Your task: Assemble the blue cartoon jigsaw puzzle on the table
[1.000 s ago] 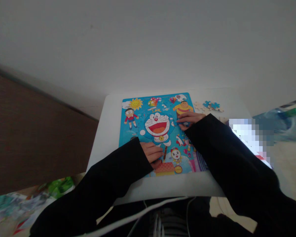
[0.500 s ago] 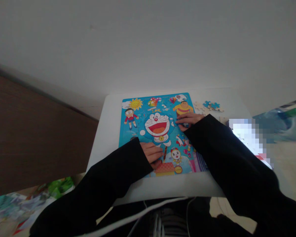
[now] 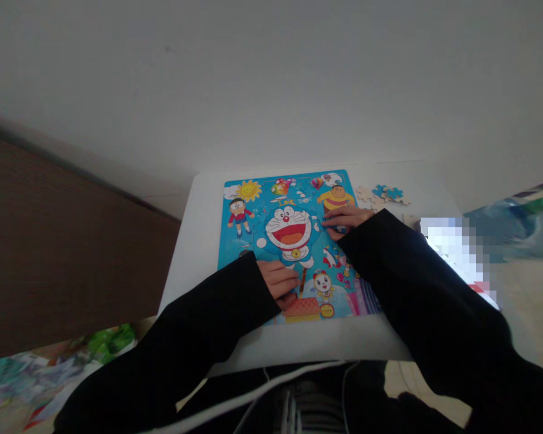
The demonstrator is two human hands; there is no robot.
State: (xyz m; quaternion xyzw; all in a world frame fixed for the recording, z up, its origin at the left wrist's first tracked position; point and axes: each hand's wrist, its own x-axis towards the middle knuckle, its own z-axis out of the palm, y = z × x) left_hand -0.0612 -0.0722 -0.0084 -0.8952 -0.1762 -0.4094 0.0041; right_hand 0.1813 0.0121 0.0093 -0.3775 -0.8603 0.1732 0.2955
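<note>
A blue cartoon jigsaw puzzle (image 3: 247, 241) lies flat on a small white table, with a big laughing blue-and-white cat at its middle. Across its lower left part rests my left hand (image 3: 279, 281), fingers stretched out to the right over the picture. My right hand (image 3: 347, 220) touches the right side of the puzzle, just below the figure in yellow, with its fingers extended and slightly apart. No loose piece shows in either hand. What lies under the fingers is hidden. Loose puzzle pieces (image 3: 388, 193), some blue and some bare wood, lie just right of the puzzle.
The white table (image 3: 194, 223) stands against a pale wall. On its right side is a bright, pixelated object (image 3: 455, 253). A brown wooden panel (image 3: 72, 241) stands at left, plastic bags (image 3: 111, 343) below it. A white cable (image 3: 253, 395) crosses in front of my body.
</note>
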